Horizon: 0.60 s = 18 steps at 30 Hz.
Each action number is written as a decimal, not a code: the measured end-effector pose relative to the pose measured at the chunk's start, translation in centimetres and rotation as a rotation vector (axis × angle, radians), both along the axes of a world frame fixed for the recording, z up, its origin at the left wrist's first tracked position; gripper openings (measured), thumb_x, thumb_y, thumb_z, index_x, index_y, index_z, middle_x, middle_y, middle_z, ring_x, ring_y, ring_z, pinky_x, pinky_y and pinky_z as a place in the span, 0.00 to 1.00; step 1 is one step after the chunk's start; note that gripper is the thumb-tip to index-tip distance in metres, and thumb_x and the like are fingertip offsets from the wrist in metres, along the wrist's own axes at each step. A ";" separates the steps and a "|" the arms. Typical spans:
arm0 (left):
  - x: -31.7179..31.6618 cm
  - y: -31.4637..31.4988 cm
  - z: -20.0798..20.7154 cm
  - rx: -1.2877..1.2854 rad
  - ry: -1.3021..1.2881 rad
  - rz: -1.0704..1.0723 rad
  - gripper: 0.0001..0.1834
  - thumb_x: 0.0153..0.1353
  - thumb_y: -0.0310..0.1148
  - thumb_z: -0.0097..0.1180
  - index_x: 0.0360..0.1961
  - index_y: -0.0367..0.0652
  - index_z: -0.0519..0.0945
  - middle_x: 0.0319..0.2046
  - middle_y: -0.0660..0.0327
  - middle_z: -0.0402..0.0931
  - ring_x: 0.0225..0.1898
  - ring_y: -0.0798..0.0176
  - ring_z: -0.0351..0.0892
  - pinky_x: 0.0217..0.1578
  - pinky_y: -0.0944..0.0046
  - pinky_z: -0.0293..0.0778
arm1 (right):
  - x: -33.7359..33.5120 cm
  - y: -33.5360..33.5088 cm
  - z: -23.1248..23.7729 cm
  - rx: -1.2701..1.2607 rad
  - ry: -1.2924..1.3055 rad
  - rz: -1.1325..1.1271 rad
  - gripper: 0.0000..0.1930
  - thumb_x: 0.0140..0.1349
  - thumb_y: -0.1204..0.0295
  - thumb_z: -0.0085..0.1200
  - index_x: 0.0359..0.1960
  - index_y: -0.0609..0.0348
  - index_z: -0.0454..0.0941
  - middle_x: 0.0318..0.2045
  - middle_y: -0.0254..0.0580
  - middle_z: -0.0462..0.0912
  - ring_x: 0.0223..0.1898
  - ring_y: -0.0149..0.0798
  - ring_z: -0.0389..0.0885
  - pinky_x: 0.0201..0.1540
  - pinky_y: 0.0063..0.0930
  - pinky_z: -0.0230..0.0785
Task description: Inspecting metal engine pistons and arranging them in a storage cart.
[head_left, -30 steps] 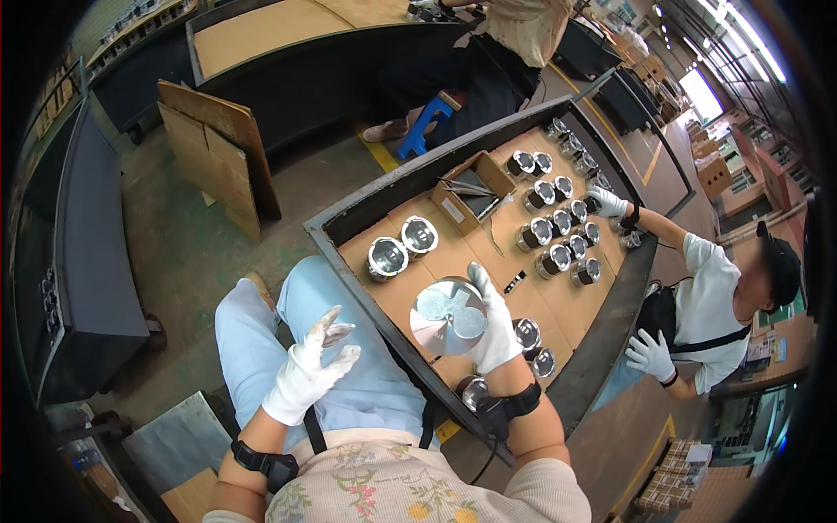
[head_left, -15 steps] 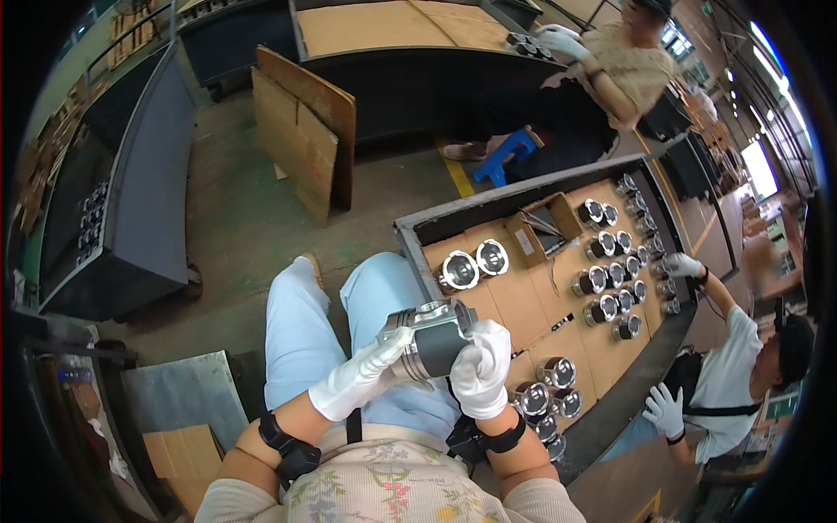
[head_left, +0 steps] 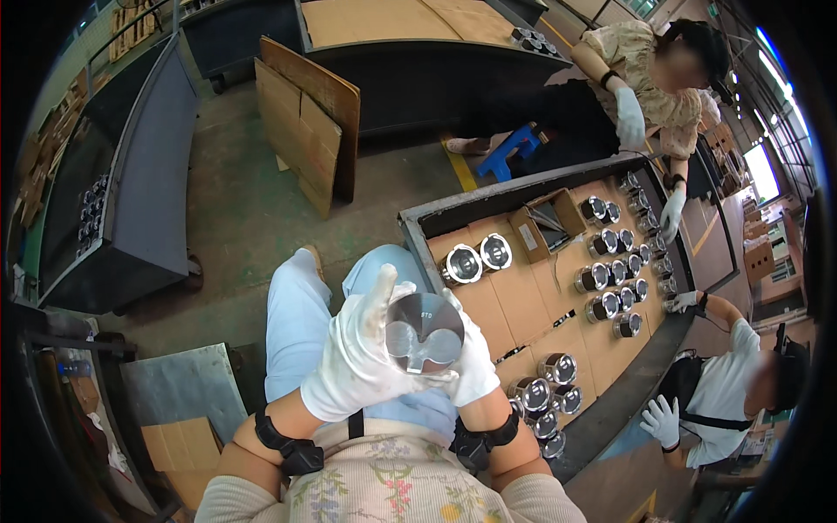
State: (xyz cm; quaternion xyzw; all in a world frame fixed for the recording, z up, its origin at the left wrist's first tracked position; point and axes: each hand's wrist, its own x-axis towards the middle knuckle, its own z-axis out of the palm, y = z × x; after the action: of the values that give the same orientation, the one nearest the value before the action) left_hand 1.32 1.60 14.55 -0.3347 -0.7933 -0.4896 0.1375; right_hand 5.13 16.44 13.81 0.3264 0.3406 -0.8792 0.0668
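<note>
Round silver metal piston [head_left: 425, 336], one: held between your two hands in front of your lap, just left of the bin, its flat crown with two rounded recesses facing up toward you.

Your left hand [head_left: 349, 362], white-gloved: clamped on the piston, thumb raised along the left rim, fingers under the lower edge.

Your right hand [head_left: 475, 357], white-gloved: clamped on the right side (some fingertips hidden behind the metal).

Dark metal bin [head_left: 623, 405], lined with brown cardboard, beside your right hand. Contents: two upright pistons [head_left: 462, 264] near the left wall; open brown cardboard box [head_left: 529, 237] behind them; rows of pistons [head_left: 602, 307] farther right; piston cluster [head_left: 530, 394] at the near end.

Co-workers' white-gloved hands [head_left: 673, 215]: at the bin's far right.
</note>
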 end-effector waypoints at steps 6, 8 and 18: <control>0.2 0.3 0.0 0.031 -0.086 -0.059 0.76 0.28 0.53 0.78 0.69 0.39 0.36 0.49 0.51 0.75 0.41 0.49 0.74 0.45 0.54 0.69 | 0.5 0.7 -1.9 0.012 -0.079 0.031 0.24 0.69 0.62 0.40 0.65 0.54 0.59 0.56 0.42 0.70 0.53 0.40 0.72 0.52 0.34 0.70; 0.2 0.4 0.0 0.033 -0.093 -0.068 0.76 0.28 0.53 0.78 0.69 0.39 0.36 0.49 0.51 0.75 0.41 0.49 0.74 0.45 0.54 0.69 | 0.8 1.0 -3.0 0.012 0.087 0.009 0.24 0.69 0.62 0.40 0.64 0.56 0.60 0.56 0.43 0.70 0.53 0.40 0.73 0.52 0.33 0.69; 0.6 0.4 0.5 0.029 -0.102 -0.047 0.75 0.30 0.51 0.77 0.69 0.38 0.35 0.51 0.52 0.75 0.44 0.50 0.74 0.49 0.55 0.66 | 0.8 0.7 -2.5 -0.119 0.115 -0.029 0.19 0.68 0.63 0.41 0.57 0.58 0.66 0.47 0.44 0.76 0.46 0.41 0.77 0.48 0.34 0.72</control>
State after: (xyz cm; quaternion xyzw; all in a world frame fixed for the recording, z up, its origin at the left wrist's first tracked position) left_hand 1.87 2.01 15.09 -0.3261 -0.7840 -0.5204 0.0903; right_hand 5.96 17.11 11.29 0.2757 0.2862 -0.9161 0.0535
